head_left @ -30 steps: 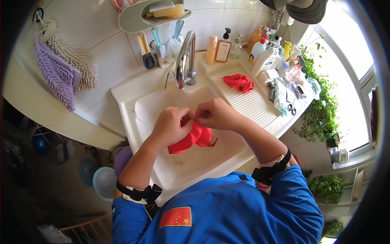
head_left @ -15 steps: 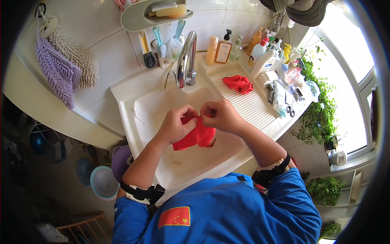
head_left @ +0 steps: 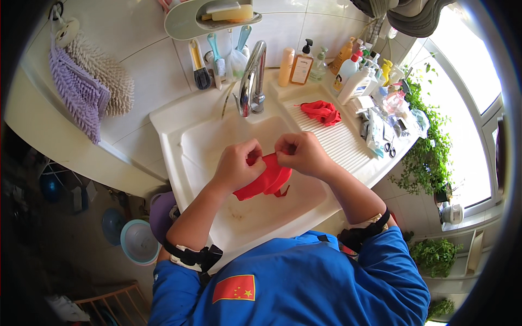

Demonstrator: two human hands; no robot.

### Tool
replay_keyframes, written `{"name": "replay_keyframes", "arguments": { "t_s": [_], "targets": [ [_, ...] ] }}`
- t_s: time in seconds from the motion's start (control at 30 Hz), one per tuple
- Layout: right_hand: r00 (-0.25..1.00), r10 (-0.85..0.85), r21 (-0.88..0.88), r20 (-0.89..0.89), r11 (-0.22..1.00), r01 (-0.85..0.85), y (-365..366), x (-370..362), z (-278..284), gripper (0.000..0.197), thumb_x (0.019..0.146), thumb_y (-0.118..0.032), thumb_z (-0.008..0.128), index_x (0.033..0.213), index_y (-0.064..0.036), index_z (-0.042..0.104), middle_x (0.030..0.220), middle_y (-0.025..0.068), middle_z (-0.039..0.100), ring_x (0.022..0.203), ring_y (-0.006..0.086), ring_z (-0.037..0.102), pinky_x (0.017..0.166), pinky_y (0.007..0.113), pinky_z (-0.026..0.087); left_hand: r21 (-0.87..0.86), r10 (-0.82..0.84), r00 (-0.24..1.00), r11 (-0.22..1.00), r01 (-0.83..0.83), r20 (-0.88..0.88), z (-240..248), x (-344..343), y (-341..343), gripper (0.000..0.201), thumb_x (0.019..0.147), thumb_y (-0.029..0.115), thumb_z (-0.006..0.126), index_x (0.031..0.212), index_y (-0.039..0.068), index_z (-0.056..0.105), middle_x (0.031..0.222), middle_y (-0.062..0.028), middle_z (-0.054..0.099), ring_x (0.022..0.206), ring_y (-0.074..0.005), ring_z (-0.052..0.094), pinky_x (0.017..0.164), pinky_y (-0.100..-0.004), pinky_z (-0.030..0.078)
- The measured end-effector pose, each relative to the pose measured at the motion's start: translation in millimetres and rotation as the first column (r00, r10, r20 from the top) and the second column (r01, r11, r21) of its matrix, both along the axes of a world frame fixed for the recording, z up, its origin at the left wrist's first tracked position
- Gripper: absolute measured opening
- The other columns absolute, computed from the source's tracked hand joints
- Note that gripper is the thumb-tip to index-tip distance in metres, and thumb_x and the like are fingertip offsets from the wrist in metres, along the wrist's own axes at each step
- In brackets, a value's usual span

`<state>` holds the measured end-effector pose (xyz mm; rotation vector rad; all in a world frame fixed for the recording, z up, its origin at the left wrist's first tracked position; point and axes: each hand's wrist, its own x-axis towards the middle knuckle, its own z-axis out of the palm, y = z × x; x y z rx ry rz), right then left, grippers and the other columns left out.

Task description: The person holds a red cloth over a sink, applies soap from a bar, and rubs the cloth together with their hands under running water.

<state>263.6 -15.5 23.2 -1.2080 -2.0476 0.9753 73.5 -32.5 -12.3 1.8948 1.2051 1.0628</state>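
A red cloth [head_left: 261, 182] hangs over the basin of the white sink [head_left: 239, 228], its top edge stretched between my two hands. My left hand [head_left: 239, 163] pinches that edge at one side, and my right hand [head_left: 302, 155] pinches it a short way to the right. A thin red strap dangles from the cloth's lower right. I cannot tell exactly what kind of garment or cloth it is. On the ribbed drainboard [head_left: 348, 141] to the right lies a second, crumpled red cloth [head_left: 322, 113].
A chrome faucet [head_left: 252, 81] rises behind the basin. Several bottles [head_left: 300, 65] line the back right, with scissors [head_left: 389, 149] and small packages near the counter's right edge. Brushes [head_left: 200, 65] and fluffy hand towels [head_left: 81, 98] hang on the tiled wall. Basins [head_left: 140, 243] stand at lower left.
My hands have moved slightly apart, the right one shifting right, so more of the cloth's upper edge shows stretched between them. Both keep hold of it.
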Motion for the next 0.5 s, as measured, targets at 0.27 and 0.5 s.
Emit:
{"name": "replay_keyframes", "arguments": {
  "t_s": [0.27,0.5],
  "targets": [
    [0.995,-0.094,0.038,-0.019,0.995,0.095,18,17,9,0.011,0.065,-0.009,0.063,0.071,-0.0002,0.059,0.055,0.0034,0.052,0.05,0.0093,0.049,0.05,0.025,0.042,-0.032,0.0,1.0,0.999,0.0,0.006,-18,-37,0,0.004,0.073,-0.001,0.053,0.077,0.0,0.053,0.067,-0.0057,0.056,0.065,-0.012,0.053,0.064,-0.0253,0.044],
    [0.998,-0.051,0.036,0.045,0.998,0.049,23,18,14,0.013,0.066,-0.009,0.064,0.073,-0.0001,0.06,0.057,0.0056,0.055,0.052,0.0119,0.051,0.052,0.027,0.043,0.195,-0.049,0.998,0.979,0.053,-0.027,-35,-54,8,0.014,0.077,0.005,0.058,0.09,0.0,0.059,0.082,-0.0104,0.062,0.078,-0.0201,0.06,0.072,-0.0298,0.046]
  ]
}}
